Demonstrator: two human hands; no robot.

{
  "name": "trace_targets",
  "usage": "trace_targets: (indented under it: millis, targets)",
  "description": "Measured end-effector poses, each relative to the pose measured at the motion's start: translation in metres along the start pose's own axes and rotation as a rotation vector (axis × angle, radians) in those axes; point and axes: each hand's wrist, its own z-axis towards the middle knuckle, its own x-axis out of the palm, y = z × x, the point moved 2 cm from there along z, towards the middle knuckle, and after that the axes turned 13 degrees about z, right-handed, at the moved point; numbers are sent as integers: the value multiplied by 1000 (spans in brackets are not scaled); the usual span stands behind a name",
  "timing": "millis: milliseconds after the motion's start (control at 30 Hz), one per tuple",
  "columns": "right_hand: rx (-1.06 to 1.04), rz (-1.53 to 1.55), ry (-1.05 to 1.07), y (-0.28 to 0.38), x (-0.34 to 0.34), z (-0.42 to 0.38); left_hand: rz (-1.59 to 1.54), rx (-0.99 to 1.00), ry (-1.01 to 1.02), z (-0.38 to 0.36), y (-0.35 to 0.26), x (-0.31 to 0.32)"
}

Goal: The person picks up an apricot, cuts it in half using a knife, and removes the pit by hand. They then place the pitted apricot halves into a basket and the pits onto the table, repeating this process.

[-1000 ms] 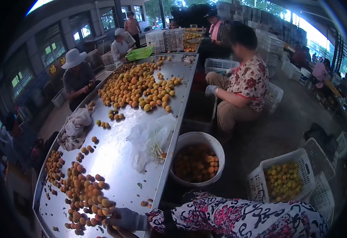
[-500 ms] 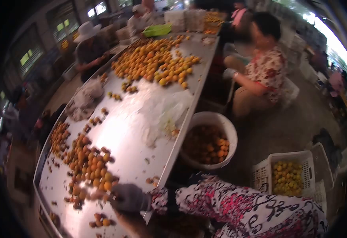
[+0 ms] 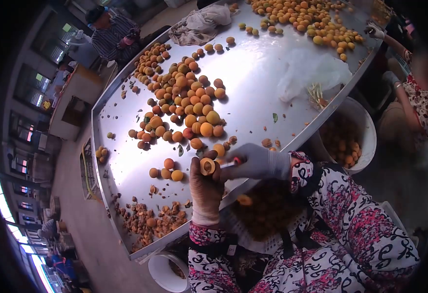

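My left hand (image 3: 205, 191), in a stained glove, is closed around a halved apricot (image 3: 207, 167) whose hollow cut face shows. Close beside it, my right hand (image 3: 254, 162), in a grey glove, grips a small knife (image 3: 231, 163) with a bit of red at the handle. The blade points toward the fruit; whether it touches is hard to tell. Just beyond the hands lies a heap of whole apricots (image 3: 194, 100) on the metal table (image 3: 253, 110). Another apricot piece (image 3: 244, 199) appears below my right hand, above a dark-looking crate of fruit (image 3: 267, 215).
Pits and scraps (image 3: 150, 222) cover the table's near left corner. A plastic bag (image 3: 316, 73) and a crumpled cloth (image 3: 199, 23) lie farther back. A white bucket of fruit (image 3: 365, 146) stands right of the table, a smaller bucket (image 3: 162, 273) below. Co-workers sit on both sides.
The view has swung, bringing the near table corner into sight. My right hand has come back from the apricot heap, and both hands are now together at the table edge, with the halved apricot showing.
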Motion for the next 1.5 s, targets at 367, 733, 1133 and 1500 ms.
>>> trace_targets:
  millis: [367, 733, 1133, 1500]
  targets:
    - [-267, 961, -439, 33, -29, 8, 384, 11, 192, -7, 26, 43]
    - [-323, 815, -459, 35, -9, 6, 48, -187, 135, -16, 23, 73]
    - [-328, 1334, -442, 12, -30, 25, -119, -172, 327, -14, 20, 58]
    - [-427, 800, -638, 27, -9, 21, -59, -191, 73, -9, 24, 56]
